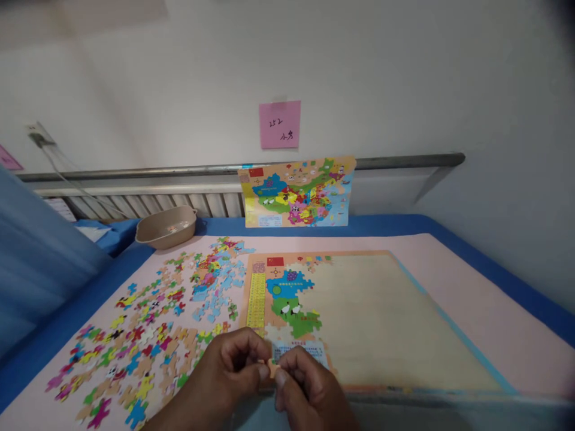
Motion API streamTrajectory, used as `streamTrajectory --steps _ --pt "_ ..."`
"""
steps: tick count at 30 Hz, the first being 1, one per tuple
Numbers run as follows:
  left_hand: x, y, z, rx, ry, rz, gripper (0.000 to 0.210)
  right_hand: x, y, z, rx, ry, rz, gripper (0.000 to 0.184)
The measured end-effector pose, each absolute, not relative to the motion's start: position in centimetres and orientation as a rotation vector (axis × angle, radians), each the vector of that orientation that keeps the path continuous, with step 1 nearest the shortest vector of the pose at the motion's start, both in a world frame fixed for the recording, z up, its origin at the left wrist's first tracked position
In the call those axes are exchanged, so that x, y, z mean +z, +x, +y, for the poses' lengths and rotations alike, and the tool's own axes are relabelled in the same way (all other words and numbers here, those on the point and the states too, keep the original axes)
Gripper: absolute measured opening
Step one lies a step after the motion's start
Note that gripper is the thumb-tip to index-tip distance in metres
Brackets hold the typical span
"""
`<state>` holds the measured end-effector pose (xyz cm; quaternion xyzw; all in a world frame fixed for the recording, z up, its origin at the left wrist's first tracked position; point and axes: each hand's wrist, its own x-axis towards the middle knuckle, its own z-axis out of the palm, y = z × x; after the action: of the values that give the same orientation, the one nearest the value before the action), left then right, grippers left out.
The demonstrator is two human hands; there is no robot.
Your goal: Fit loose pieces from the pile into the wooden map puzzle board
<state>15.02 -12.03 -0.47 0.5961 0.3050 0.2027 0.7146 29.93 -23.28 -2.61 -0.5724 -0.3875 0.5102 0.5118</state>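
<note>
A small peach-coloured jigsaw piece (pixel 272 367) with a bit of green on it is pinched between the fingertips of both hands. My left hand (pixel 236 371) grips it from the left, thumb and forefinger closed. From the right, my right hand (pixel 305 383) also closes thumb and finger on it. Both hands are over the near left edge of the puzzle board (pixel 404 335). The board's left part carries joined pieces: a yellow table strip, a blue area (pixel 287 286) and a green area (pixel 296 317) with two white birds. Bare tan backing shows on its right.
Many loose jigsaw pieces (pixel 148 347) are scattered on the pink table surface left of the board. A beige basin (pixel 167 228) stands at the back left. A colourful reference map (pixel 296 194) leans upright behind the board, below a pink note (pixel 280 124) on the wall.
</note>
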Motion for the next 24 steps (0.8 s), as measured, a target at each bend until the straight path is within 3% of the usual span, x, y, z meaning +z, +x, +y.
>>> streamTrajectory --steps 6,24 --pt "-0.7 14.7 -11.8 0.491 1.307 0.674 0.046 -1.5 30.0 -23.2 1.269 -1.329 -0.769 0.045" --pt "-1.4 14.9 -11.3 0.502 1.270 0.628 0.047 -1.8 29.9 -22.9 1.249 -1.296 -0.724 0.047"
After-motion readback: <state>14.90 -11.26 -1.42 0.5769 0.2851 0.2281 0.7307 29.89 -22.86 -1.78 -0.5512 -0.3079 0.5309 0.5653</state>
